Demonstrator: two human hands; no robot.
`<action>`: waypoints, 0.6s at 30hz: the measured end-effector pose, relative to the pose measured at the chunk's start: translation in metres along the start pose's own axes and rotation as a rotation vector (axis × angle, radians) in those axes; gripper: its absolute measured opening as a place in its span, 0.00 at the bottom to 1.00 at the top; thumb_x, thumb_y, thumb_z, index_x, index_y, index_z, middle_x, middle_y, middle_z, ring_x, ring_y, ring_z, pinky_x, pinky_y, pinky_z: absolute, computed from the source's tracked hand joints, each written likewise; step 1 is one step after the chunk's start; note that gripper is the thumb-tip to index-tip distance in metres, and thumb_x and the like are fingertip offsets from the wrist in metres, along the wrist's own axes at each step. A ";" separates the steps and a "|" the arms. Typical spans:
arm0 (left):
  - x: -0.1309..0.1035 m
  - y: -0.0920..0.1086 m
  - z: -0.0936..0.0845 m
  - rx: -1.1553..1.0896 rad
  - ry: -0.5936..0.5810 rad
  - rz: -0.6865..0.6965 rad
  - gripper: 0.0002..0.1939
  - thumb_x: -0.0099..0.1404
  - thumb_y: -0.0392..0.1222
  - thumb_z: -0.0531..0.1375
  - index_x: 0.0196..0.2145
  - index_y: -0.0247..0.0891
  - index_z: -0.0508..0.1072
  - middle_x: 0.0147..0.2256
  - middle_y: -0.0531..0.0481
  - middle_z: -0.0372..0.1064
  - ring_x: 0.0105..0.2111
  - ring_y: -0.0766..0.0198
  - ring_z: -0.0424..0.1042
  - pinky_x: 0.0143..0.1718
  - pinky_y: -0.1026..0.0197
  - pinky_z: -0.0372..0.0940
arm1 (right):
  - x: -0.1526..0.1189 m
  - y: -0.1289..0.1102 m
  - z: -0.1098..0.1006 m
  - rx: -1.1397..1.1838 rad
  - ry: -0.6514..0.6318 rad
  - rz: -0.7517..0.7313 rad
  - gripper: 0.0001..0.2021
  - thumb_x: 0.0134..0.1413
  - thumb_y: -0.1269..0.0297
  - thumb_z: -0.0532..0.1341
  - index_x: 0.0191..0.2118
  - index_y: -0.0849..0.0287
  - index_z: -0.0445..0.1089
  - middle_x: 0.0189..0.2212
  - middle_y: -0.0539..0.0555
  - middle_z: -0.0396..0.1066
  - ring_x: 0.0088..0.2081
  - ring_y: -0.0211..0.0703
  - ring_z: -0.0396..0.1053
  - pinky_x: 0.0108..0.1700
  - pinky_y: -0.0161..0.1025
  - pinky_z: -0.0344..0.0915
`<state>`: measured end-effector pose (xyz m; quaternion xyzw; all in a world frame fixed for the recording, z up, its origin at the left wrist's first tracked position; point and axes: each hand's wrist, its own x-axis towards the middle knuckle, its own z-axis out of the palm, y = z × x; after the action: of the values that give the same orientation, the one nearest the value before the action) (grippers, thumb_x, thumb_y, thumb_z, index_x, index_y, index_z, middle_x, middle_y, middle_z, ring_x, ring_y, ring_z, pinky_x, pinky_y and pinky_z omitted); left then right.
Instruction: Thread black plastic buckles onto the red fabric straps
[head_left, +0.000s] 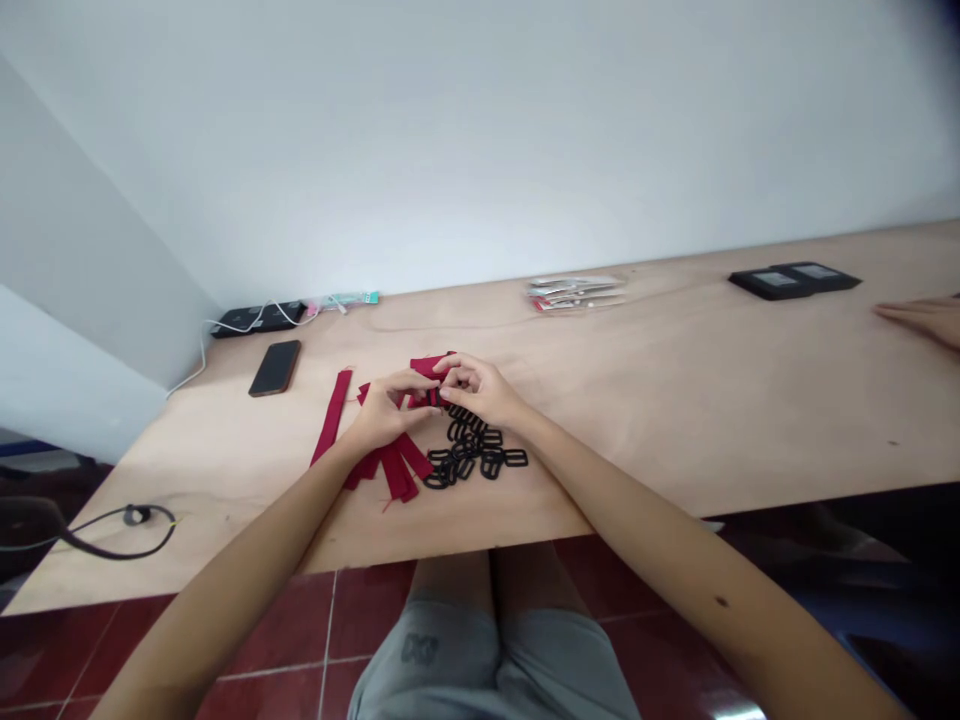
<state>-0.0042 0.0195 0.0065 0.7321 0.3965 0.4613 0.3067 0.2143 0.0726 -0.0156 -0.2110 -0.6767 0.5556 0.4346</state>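
Note:
My left hand [390, 408] and my right hand [486, 390] meet over the middle of the table, their fingers closed in a pinch. Between the fingertips is a small black strap slider buckle [433, 398] with red webbing at it; how far the webbing is threaded is too small to tell. Several cut red webbing strips [396, 470] lie under and in front of my left hand, and one longer strip [331, 420] lies apart to the left. More red webbing [424, 366] shows just behind my fingers. Below my right hand spreads a pile of black slider buckles [469, 445].
A phone [274, 368] lies at the left, near a black box [259, 318] with a white cable. Thin packets [576, 292] lie by the wall. Farther right are a black case [795, 280] and another person's hand [926, 318]. A black cable loop [139, 516] rests front left.

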 end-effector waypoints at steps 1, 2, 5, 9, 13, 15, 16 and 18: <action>0.000 0.001 0.000 -0.015 0.000 -0.008 0.17 0.60 0.46 0.77 0.46 0.41 0.85 0.47 0.42 0.83 0.49 0.50 0.81 0.55 0.47 0.74 | 0.000 -0.001 0.001 0.010 0.001 0.003 0.19 0.56 0.60 0.73 0.50 0.57 0.72 0.31 0.48 0.74 0.35 0.41 0.73 0.42 0.39 0.70; 0.000 0.002 0.001 -0.030 0.008 -0.014 0.18 0.59 0.47 0.77 0.46 0.41 0.85 0.47 0.42 0.83 0.49 0.50 0.80 0.56 0.47 0.74 | 0.000 -0.001 0.001 0.021 0.010 0.008 0.19 0.56 0.59 0.73 0.50 0.57 0.72 0.32 0.48 0.74 0.36 0.41 0.74 0.42 0.39 0.70; 0.001 0.003 0.002 -0.057 0.079 -0.012 0.19 0.59 0.46 0.78 0.47 0.41 0.85 0.46 0.43 0.82 0.47 0.52 0.80 0.54 0.47 0.74 | 0.000 -0.002 0.002 0.066 0.034 0.019 0.20 0.58 0.56 0.73 0.52 0.56 0.73 0.35 0.51 0.77 0.39 0.44 0.76 0.45 0.40 0.71; 0.002 0.004 0.002 -0.047 0.138 -0.009 0.19 0.58 0.46 0.78 0.46 0.40 0.85 0.43 0.43 0.82 0.42 0.54 0.79 0.49 0.50 0.75 | 0.001 -0.002 0.002 0.096 0.054 0.011 0.19 0.59 0.54 0.72 0.51 0.55 0.75 0.43 0.54 0.80 0.47 0.47 0.77 0.50 0.41 0.72; 0.001 0.003 0.003 -0.102 0.100 -0.041 0.20 0.59 0.47 0.78 0.47 0.38 0.84 0.45 0.42 0.82 0.45 0.53 0.80 0.51 0.49 0.76 | 0.001 0.000 0.001 0.069 0.051 -0.006 0.18 0.57 0.56 0.73 0.50 0.56 0.76 0.40 0.54 0.80 0.45 0.47 0.77 0.48 0.41 0.72; 0.001 0.003 0.004 -0.117 0.086 -0.053 0.21 0.58 0.47 0.78 0.47 0.39 0.84 0.46 0.41 0.83 0.47 0.51 0.80 0.53 0.48 0.76 | 0.001 0.001 0.001 0.075 0.044 -0.009 0.19 0.57 0.57 0.73 0.51 0.56 0.76 0.39 0.53 0.79 0.43 0.46 0.77 0.47 0.41 0.72; 0.001 0.003 0.004 -0.112 0.082 -0.055 0.21 0.58 0.48 0.78 0.47 0.39 0.84 0.47 0.41 0.83 0.48 0.51 0.81 0.54 0.48 0.75 | 0.000 0.001 0.001 0.083 0.039 -0.010 0.19 0.57 0.57 0.74 0.51 0.57 0.76 0.38 0.53 0.79 0.42 0.45 0.77 0.47 0.41 0.72; 0.001 0.003 0.004 -0.093 0.075 -0.058 0.20 0.59 0.47 0.77 0.47 0.38 0.84 0.48 0.41 0.83 0.49 0.50 0.81 0.56 0.47 0.75 | 0.000 0.001 0.001 0.099 0.032 -0.014 0.19 0.57 0.58 0.74 0.52 0.57 0.75 0.37 0.52 0.79 0.41 0.44 0.77 0.47 0.41 0.72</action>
<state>0.0004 0.0182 0.0078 0.6876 0.4067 0.4972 0.3386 0.2134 0.0725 -0.0167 -0.1932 -0.6428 0.5819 0.4592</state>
